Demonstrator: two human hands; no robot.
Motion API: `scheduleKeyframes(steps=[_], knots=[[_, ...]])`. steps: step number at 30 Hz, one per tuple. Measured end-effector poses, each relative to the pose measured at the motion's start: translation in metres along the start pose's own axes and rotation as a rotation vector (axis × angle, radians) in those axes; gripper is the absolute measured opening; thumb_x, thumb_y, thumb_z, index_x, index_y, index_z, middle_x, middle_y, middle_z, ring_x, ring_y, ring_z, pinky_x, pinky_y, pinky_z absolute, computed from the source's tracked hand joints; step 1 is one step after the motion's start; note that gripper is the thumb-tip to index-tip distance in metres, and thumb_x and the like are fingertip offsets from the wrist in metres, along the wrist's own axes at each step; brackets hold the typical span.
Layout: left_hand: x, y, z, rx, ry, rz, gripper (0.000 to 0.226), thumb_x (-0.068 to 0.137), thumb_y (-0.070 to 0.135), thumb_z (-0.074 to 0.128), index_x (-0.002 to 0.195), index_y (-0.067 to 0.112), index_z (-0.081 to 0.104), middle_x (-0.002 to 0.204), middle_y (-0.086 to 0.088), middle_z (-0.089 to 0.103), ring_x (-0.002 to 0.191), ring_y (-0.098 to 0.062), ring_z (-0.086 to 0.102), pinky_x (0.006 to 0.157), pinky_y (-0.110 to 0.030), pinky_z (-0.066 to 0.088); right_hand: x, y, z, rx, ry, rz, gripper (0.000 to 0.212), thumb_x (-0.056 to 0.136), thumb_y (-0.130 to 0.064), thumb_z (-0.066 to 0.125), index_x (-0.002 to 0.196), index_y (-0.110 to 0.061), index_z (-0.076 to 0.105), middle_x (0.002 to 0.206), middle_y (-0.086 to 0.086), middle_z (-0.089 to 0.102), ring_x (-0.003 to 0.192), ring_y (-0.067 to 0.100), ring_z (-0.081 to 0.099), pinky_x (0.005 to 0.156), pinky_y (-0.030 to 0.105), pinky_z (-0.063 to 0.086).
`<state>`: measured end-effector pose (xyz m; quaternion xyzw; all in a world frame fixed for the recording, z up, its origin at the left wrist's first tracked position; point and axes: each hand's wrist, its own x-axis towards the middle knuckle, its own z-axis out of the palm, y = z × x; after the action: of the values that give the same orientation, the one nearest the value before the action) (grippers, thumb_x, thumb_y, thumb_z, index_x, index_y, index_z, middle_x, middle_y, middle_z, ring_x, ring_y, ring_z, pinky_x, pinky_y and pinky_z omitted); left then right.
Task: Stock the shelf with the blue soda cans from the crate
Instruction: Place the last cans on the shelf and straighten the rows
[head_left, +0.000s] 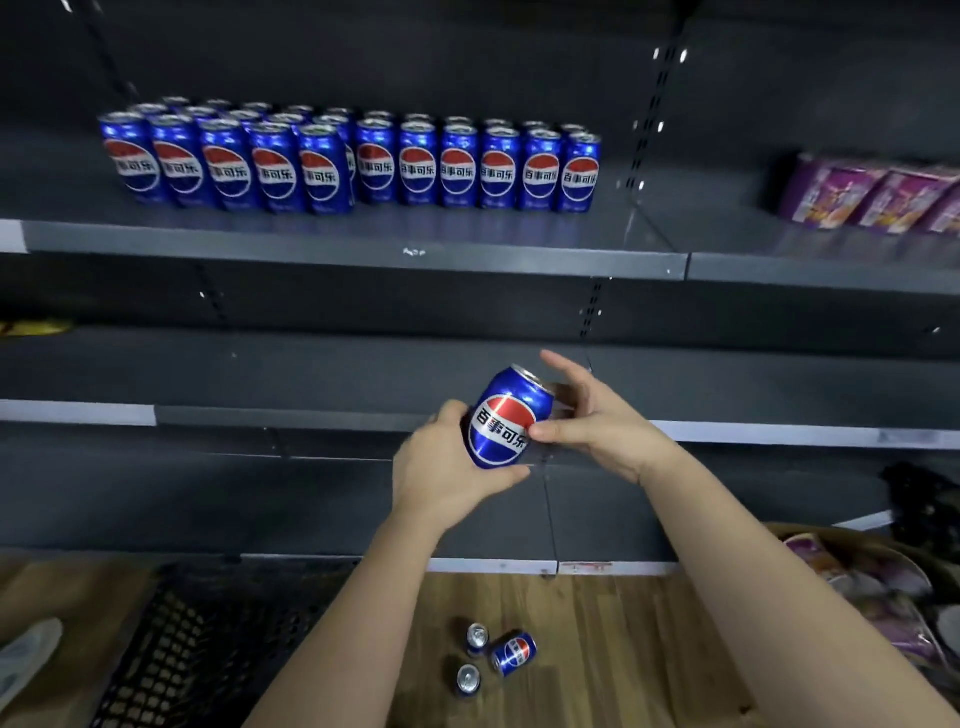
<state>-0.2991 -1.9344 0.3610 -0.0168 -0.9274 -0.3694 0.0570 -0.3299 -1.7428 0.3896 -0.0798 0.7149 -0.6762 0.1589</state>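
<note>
A black latticed plastic crate sat at 7 o'clock. At centre, the left hand gripped a tilted blue aluminium soda can from below, while the right hand pinched the can's 3 o'clock side, forefinger raised.

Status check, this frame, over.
Left hand, right hand both grip blue can, tilted, below stocked shelf. Three cans loose on floor. Nothing blocking.
</note>
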Motion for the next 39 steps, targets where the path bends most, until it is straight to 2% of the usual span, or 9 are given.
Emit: scheduleKeyframes(steps=[5,7,11,14,20,24,29,35,39], knots=[[0.017,0.006,-0.021,-0.02,0.222,-0.028,0.067,0.052,0.053,0.079,0.104,0.023,0.049,0.098,0.005,0.063,0.085,-0.021,0.063,0.074,-0.034,0.051,0.019,-0.009,0.046,-0.032,0.079,-0.002,0.074,0.058,-0.026,0.087,0.122,-0.022,0.049,0.122,0.004,0.062,0.112,0.018,0.063,0.096,0.043,0.052],[0.033,0.008,-0.031,-0.032,0.288,-0.021,0.062,0.055,0.045,0.079,0.103,0.021,0.048,0.098,0.004,0.062,0.085,-0.024,0.062,0.077,-0.034,0.049,0.037,-0.019,0.061,-0.085,0.148,-0.051,0.071,0.059,-0.023,0.089,0.12,-0.022,0.051,0.115,0.001,0.067,0.105,0.01,0.064,0.092,0.034,0.054],[0.076,0.003,-0.05,-0.033,0.346,0.051,0.055,0.061,0.042,0.075,0.101,0.02,0.045,0.095,0.007,0.06,0.086,-0.018,0.06,0.087,-0.03,0.035,0.078,-0.046,0.076,-0.11,0.254,-0.143,0.055,0.068,-0.009,0.085,0.112,-0.024,0.055,0.1,-0.006,0.069,0.082,-0.005,0.064,0.07,0.014,0.051],[0.114,-0.007,-0.071,0.014,0.324,0.143,0.059,0.062,0.048,0.072,0.107,0.019,0.045,0.101,0.006,0.06,0.093,-0.016,0.06,0.088,-0.029,0.031,0.113,-0.067,0.08,-0.15,0.293,-0.204,0.056,0.065,-0.009,0.087,0.111,-0.023,0.058,0.098,-0.005,0.071,0.085,0.002,0.066,0.072,0.019,0.052],[0.189,-0.04,-0.125,0.294,0.193,0.306,0.093,0.067,0.076,0.058,0.141,0.025,0.033,0.134,0.006,0.05,0.123,-0.015,0.046,0.102,-0.035,0.03,0.192,-0.112,0.078,-0.277,0.392,-0.3,0.064,0.06,-0.021,0.09,0.115,-0.021,0.058,0.103,-0.006,0.071,0.097,0.01,0.066,0.087,0.031,0.053],[0.231,-0.065,-0.15,0.456,0.14,0.286,0.072,0.085,0.069,0.045,0.141,0.025,0.038,0.139,0.003,0.046,0.13,-0.019,0.039,0.107,-0.038,0.025,0.242,-0.132,0.068,-0.364,0.442,-0.291,0.07,0.051,-0.036,0.089,0.114,-0.026,0.06,0.103,-0.01,0.071,0.097,0.008,0.065,0.089,0.035,0.054],[0.267,-0.088,-0.163,0.524,0.091,0.241,0.053,0.095,0.056,0.036,0.138,0.025,0.044,0.136,0.002,0.049,0.127,-0.021,0.04,0.105,-0.04,0.026,0.283,-0.135,0.055,-0.448,0.425,-0.226,0.065,0.058,-0.026,0.09,0.115,-0.023,0.061,0.104,-0.009,0.071,0.095,0.007,0.066,0.088,0.032,0.054],[0.289,-0.103,-0.16,0.512,0.086,0.227,0.047,0.098,0.05,0.034,0.136,0.025,0.046,0.134,0.004,0.051,0.124,-0.019,0.041,0.104,-0.039,0.024,0.309,-0.121,0.052,-0.396,0.403,-0.167,0.067,0.062,-0.018,0.09,0.12,-0.018,0.056,0.108,-0.008,0.068,0.1,0.008,0.064,0.09,0.034,0.054],[0.298,-0.104,-0.155,0.503,0.083,0.23,0.046,0.098,0.05,0.034,0.135,0.026,0.047,0.132,0.004,0.051,0.124,-0.018,0.041,0.106,-0.039,0.024,0.322,-0.12,0.053,-0.394,0.325,-0.164,0.074,0.066,-0.015,0.087,0.129,-0.017,0.048,0.115,-0.009,0.063,0.107,0.006,0.059,0.088,0.024,0.05]])
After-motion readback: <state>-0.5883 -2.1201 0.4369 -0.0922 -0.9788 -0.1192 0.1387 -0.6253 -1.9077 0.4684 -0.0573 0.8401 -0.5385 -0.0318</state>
